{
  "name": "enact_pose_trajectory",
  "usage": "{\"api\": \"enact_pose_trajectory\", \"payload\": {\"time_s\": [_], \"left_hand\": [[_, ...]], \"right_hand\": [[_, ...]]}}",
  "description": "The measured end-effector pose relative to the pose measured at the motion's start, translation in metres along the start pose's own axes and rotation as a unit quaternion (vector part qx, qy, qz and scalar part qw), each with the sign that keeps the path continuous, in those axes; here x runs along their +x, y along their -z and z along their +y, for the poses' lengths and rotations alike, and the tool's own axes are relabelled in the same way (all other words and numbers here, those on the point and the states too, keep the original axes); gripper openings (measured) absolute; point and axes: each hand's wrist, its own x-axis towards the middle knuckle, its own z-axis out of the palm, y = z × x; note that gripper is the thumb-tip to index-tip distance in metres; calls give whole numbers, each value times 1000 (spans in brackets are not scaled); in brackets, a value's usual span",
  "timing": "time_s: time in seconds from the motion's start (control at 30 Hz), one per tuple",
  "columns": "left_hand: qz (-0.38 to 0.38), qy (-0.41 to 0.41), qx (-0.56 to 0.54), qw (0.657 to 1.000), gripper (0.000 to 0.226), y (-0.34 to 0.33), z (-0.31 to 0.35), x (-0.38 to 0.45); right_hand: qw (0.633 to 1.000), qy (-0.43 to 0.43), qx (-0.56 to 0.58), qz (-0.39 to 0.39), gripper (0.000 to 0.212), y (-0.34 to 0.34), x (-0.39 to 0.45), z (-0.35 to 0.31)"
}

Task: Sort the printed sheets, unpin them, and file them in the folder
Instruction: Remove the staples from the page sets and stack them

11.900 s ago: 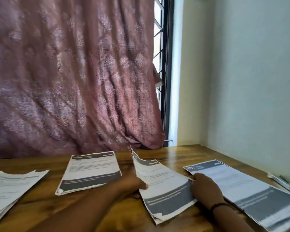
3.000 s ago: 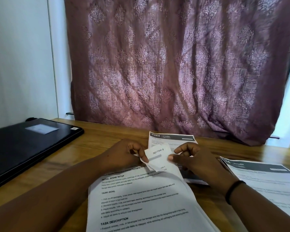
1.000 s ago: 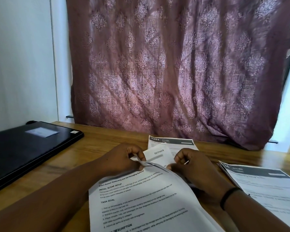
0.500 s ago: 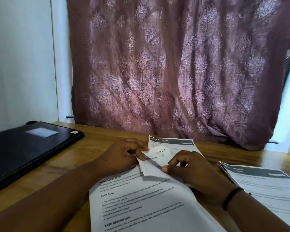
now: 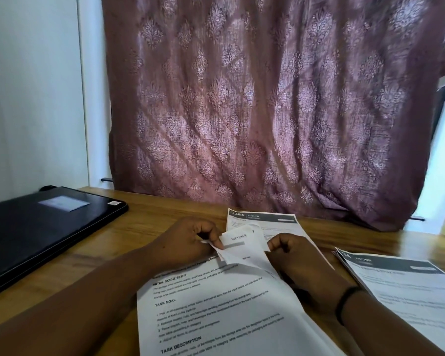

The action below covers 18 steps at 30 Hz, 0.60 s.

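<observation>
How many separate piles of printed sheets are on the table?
3: near pile under both hands, far pile by the curtain, right pile at the edge. More may lie outside view.

Bare table [image 5: 144,227] is left between the black folder [image 5: 36,235] at the left edge and the near printed stack [image 5: 216,312]. The back edge is closed off by the curtain [image 5: 267,111]. The right side is blocked by further sheets [image 5: 406,289].

I can't read the number after "SECTION" on the small slip [image 5: 233,238]; it blurs. The near sheets [image 5: 216,317] run off the bottom edge, their small print too fine. The right hand [image 5: 297,260] hides whatever its grip holds. The folder [image 5: 36,235] is cut off at left.
</observation>
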Motion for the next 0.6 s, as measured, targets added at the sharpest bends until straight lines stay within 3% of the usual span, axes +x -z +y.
{"api": "enact_pose_trajectory", "payload": {"time_s": [0.2, 0.47, 0.6], "left_hand": [[-17, -6, 4, 1000, 30, 0, 0, 2], [-8, -4, -18, 1000, 31, 0, -2, 3], [-5, -1, -32, 999, 29, 1, -4, 4]], "right_hand": [[998, 33, 4, 46, 15, -1, 1, -2], [990, 115, -77, 24, 13, 8, 8, 4], [979, 154, -78, 110, 18, 36, 23, 8]]}}
